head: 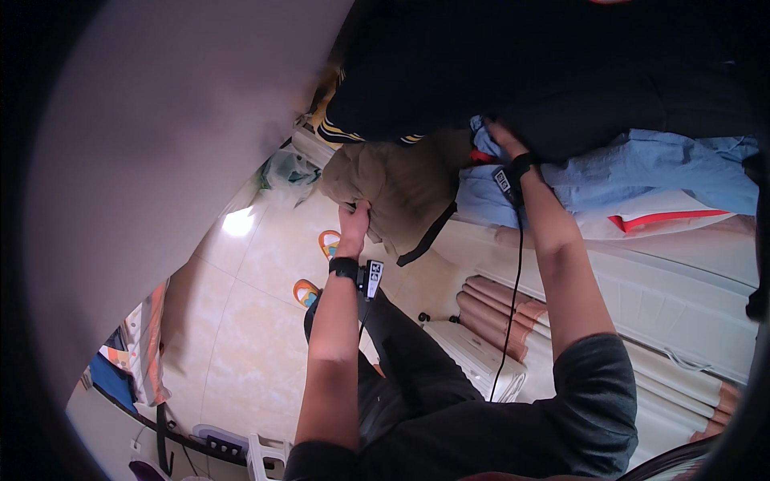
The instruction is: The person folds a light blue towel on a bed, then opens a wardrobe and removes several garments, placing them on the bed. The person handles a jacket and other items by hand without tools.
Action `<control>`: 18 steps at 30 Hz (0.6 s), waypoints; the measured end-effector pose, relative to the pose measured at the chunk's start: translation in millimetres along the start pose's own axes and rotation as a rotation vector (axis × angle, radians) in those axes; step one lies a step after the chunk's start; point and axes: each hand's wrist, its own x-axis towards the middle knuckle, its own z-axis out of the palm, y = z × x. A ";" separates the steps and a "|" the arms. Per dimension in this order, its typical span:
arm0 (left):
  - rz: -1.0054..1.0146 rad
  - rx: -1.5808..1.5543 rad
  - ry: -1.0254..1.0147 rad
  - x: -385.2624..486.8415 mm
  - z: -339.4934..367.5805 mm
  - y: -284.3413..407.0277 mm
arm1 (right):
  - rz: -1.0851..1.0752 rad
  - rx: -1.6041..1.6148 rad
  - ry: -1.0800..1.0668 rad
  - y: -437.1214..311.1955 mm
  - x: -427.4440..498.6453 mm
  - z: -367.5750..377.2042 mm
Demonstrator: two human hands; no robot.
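My left hand (355, 223) grips the edge of an olive-brown garment (403, 186), which hangs down in front of me and has a dark band along its lower edge. Farther up and to the right, my right hand (504, 137) reaches in among the clothes beside a bunched piece of blue cloth (483, 135); its fingers are partly hidden, so its hold cannot be told. Dark navy clothing (445, 66), with yellow and white stripes at one hem, hangs over both. Below my right wrist lies light blue fabric (625, 168).
A large pale surface, blurred and close, fills the left side. A clear plastic bag (289, 171) rests beyond the garment. At the lower right are a white suitcase (475, 355) and a curtain (502, 312). A power strip (222, 444) and a white stool (267, 454) stand near the bottom.
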 end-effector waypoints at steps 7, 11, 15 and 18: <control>0.369 0.189 0.039 -82.7 5.1 5.2 | 0.050 0.067 0.075 23.4 -2.3 -8.5; 0.267 0.280 0.051 -102.9 -10.4 18.3 | 0.054 0.088 0.088 29.2 -8.8 -7.1; 0.321 0.270 0.107 -52.9 -29.4 38.0 | 0.054 0.104 0.094 26.0 -11.9 -4.7; 0.424 0.118 0.124 -14.8 -33.1 56.1 | 0.039 0.113 0.097 22.5 -13.2 -4.6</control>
